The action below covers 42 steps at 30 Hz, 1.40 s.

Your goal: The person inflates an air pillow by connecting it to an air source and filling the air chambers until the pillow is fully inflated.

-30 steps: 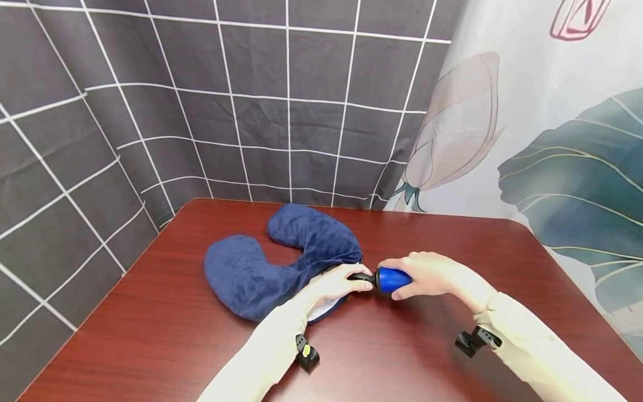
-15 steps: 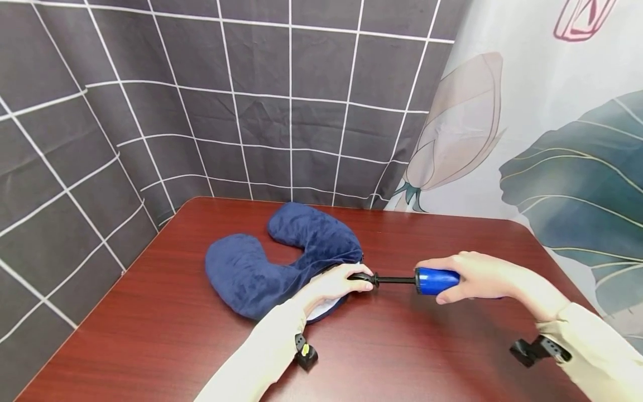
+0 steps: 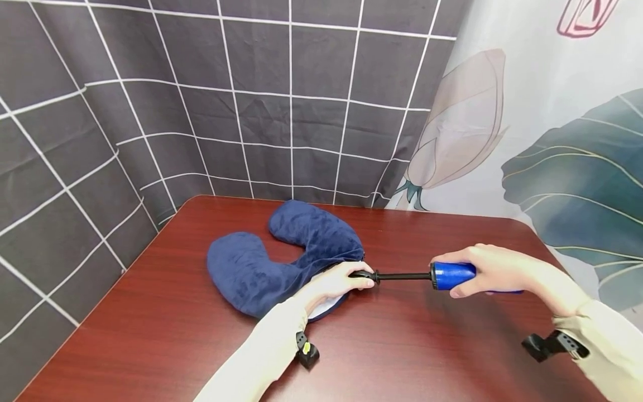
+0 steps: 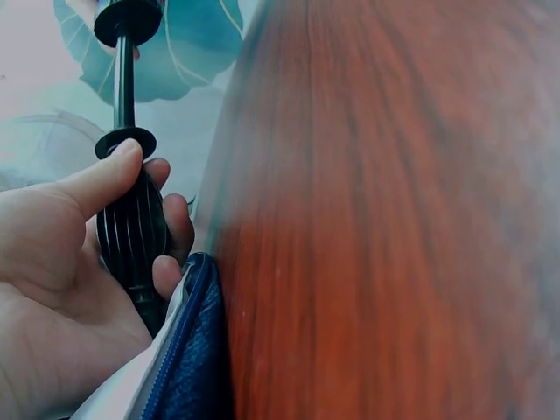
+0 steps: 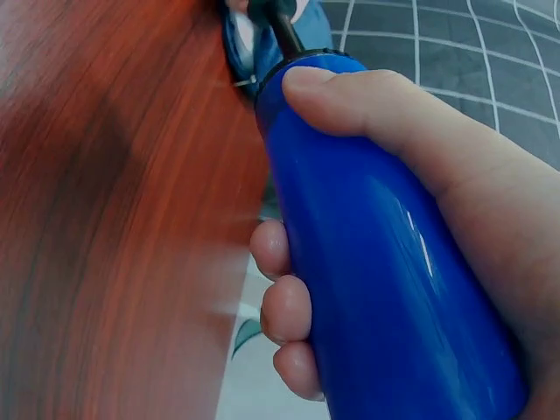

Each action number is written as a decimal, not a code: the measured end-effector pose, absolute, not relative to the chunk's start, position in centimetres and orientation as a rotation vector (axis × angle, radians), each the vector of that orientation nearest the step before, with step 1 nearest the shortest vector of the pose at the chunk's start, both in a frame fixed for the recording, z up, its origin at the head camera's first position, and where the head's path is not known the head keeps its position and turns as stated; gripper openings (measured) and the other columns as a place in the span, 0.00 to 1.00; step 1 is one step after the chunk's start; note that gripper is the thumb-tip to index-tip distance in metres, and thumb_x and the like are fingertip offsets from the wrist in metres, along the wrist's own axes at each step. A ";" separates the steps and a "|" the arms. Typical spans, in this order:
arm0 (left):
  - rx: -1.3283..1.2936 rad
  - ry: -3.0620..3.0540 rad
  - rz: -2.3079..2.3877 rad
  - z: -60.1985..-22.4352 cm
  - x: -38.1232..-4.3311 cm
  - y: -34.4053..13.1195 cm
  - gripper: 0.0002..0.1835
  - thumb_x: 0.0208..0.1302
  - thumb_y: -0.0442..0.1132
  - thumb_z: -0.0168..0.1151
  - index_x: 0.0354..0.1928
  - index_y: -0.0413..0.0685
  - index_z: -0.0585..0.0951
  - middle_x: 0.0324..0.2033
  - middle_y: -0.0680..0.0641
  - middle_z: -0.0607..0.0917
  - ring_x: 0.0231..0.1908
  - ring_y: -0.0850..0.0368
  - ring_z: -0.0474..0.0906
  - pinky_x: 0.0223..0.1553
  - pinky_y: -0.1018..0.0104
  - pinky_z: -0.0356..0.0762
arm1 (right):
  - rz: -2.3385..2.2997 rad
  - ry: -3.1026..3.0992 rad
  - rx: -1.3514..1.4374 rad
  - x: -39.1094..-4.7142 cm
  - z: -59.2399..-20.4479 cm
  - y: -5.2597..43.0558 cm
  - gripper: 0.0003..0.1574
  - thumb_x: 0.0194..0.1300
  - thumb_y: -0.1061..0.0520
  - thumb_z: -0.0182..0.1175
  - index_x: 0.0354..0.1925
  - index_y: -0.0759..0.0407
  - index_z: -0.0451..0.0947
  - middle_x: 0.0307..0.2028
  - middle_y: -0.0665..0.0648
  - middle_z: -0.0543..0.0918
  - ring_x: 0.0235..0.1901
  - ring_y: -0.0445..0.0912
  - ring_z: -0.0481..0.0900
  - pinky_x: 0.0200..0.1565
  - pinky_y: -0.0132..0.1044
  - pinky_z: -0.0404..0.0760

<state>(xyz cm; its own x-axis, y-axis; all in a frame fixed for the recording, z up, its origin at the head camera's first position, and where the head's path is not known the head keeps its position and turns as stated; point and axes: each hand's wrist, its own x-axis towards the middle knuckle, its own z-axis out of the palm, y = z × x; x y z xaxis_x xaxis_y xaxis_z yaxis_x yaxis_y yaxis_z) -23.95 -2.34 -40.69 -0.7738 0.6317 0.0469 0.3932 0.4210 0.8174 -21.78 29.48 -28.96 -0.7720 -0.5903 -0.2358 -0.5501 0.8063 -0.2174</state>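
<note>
A blue hand pump point(image 3: 454, 276) lies level between both hands, its black rod point(image 3: 404, 276) drawn well out of the barrel. My left hand point(image 3: 334, 282) grips the ribbed black handle point(image 4: 131, 232), thumb near the round collar. The right hand point(image 3: 507, 273) wraps round the blue barrel point(image 5: 376, 236), thumb close to its black end cap. Beside and under my left hand is a navy U-shaped neck pillow point(image 3: 251, 279). Its zipped opening shows white lining point(image 3: 325, 307), and in the left wrist view the zipper edge point(image 4: 175, 341) runs next to the handle.
The reddish-brown wooden table point(image 3: 382, 357) carries all of this. A dark grey curtain with white grid lines point(image 3: 261, 111) hangs behind and to the left. A white floral curtain point(image 3: 467, 184) hangs on the right.
My right hand has moved right with the blue barrel, drawing it away from the handle and exposing the rod. The left hand and neck pillow have stayed nearly still.
</note>
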 end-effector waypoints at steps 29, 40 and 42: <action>0.851 2.427 1.217 -40.5 -24.0 -2.1 0.13 0.68 0.45 0.62 0.49 0.48 0.82 0.33 0.52 0.83 0.33 0.70 0.72 0.42 0.76 0.69 | -0.118 2.668 -0.945 -23.3 -31.7 22.2 0.41 0.55 0.32 0.67 0.64 0.46 0.74 0.45 0.52 0.84 0.42 0.47 0.78 0.37 0.41 0.78; 0.917 2.386 1.220 -40.6 -24.8 -2.5 0.13 0.68 0.44 0.61 0.50 0.46 0.81 0.35 0.49 0.85 0.33 0.73 0.75 0.43 0.78 0.72 | -0.235 2.677 -0.922 -22.0 -30.0 27.5 0.42 0.56 0.31 0.66 0.64 0.45 0.73 0.48 0.50 0.84 0.41 0.42 0.79 0.37 0.37 0.77; 0.907 2.373 1.232 -40.6 -25.0 -2.6 0.13 0.68 0.43 0.61 0.50 0.46 0.81 0.34 0.50 0.85 0.32 0.72 0.75 0.43 0.78 0.73 | -0.235 2.696 -0.902 -21.7 -29.7 28.4 0.42 0.56 0.31 0.66 0.64 0.45 0.73 0.48 0.49 0.84 0.41 0.41 0.79 0.36 0.36 0.76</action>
